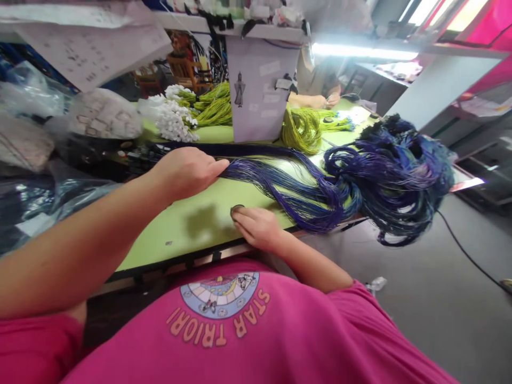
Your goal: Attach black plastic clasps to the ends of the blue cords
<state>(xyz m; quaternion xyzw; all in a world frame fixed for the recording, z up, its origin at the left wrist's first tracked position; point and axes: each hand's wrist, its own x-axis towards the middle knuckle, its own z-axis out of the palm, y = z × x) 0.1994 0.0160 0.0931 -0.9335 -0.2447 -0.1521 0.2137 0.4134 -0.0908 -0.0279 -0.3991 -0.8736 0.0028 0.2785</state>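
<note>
My left hand (186, 172) is closed in a pinch on one end of a long bundle of thin blue and purple strands (280, 184). The strands run right across the yellow-green table to a large tangled heap (404, 176) at its right end. Nearer the front edge, my right hand (258, 226) is closed around a small dark round object (237, 210), mostly covered by the fingers. A second dark purple bundle (260, 150) lies behind my left hand.
White flower-like pieces (176, 114) and yellow-green strands (302, 130) lie at the back beside an upright pale panel (256, 90). Clear plastic bags (102, 114) crowd the left. Another person's hands (326, 100) show behind. The table's front edge (176, 261) runs before me.
</note>
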